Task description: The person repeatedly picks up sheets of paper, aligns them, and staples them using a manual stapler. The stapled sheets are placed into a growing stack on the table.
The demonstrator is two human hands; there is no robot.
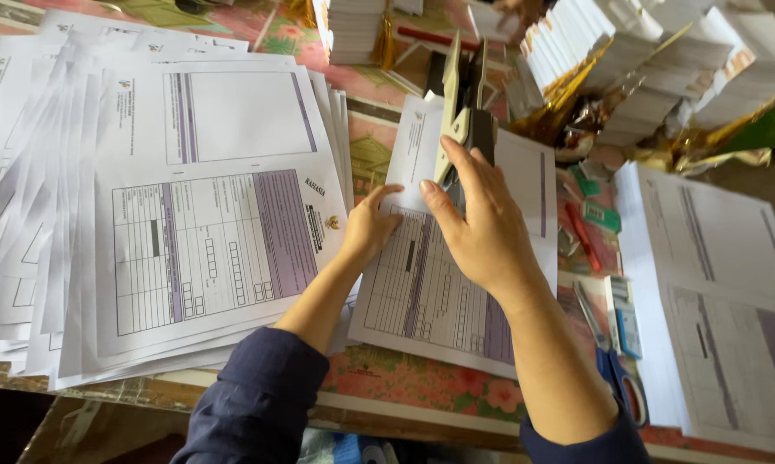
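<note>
Right hand: the right hand (482, 215) is wrapped around a large cream and black metal stapler (461, 112), thumb along its near side, fingers curled over the far side; the stapler's arm stands raised above its base.
Left hand: the left hand (368, 228) lies flat on a white printed form sheet with grey and purple tables (430, 292), fingers bent and pressing near its upper left edge, holding nothing.
Sheet: it lies on the table between the two forearms, its top end under the stapler, touching both hands.
Stapler mouth: it seems to sit over the sheet's top edge, though the hand hides the exact spot.
Left stack: a broad fanned pile of similar white forms (189, 198) lies just beside the left hand.
Right stack: another pile of white printed forms (714, 292) lies well to the right.
Between: blue-handled scissors (615, 369) and small green staple boxes (600, 213) lie near the right forearm.
Surface: a floral pink tablecloth (422, 387) shows at the near edge.
Far side: piles of white booklets with gold tassels (645, 60) stand behind the stapler.
</note>
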